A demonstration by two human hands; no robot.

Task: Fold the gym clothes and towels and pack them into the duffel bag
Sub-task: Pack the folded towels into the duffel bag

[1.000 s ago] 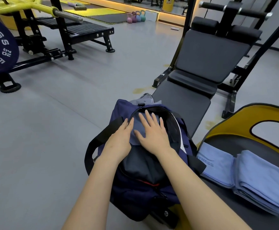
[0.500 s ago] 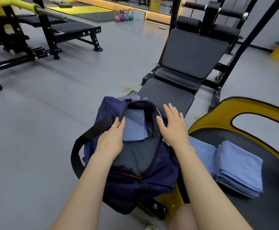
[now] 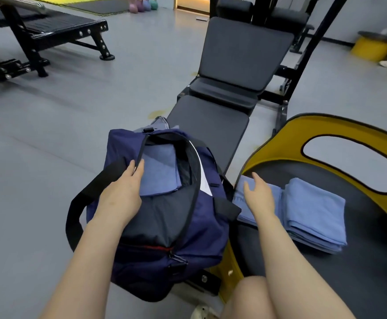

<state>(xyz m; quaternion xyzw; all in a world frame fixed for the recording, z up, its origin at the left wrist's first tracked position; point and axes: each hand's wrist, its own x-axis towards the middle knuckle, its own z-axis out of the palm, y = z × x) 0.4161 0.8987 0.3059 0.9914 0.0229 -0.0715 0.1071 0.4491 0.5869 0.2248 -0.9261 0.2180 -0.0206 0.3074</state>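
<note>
Far left, a black weight bench (image 3: 56,28) stands on the grey floor (image 3: 38,134), well apart from me. Coming in closer, my left hand (image 3: 121,194) rests on the near left lip of the navy duffel bag (image 3: 164,226), fingers straight and close together, fingertips (image 3: 139,164) right at the zip edge by the black shoulder strap (image 3: 89,192). No curl, no pinch, just a flat hand lying on the fabric. The bag's mouth gapes open and inside it sits a folded blue towel (image 3: 158,173), lying flat against the left side of the opening, half under my fingers. The bag itself sits on the near end of the black padded bench (image 3: 210,120), whose backrest tilts up behind it.

Moving right, my right hand (image 3: 260,194) is over a flat blue towel on the seat (image 3: 243,203), just beside the bag, fingers relaxed and a little spread, holding nothing; whether the palm touches the cloth I cannot tell. Next to it, touching that towel's far edge, lies a stack of folded blue towels (image 3: 314,212). Both rest on a dark seat with a yellow rim (image 3: 348,130). Lower right, my bare knee (image 3: 247,295).
</note>
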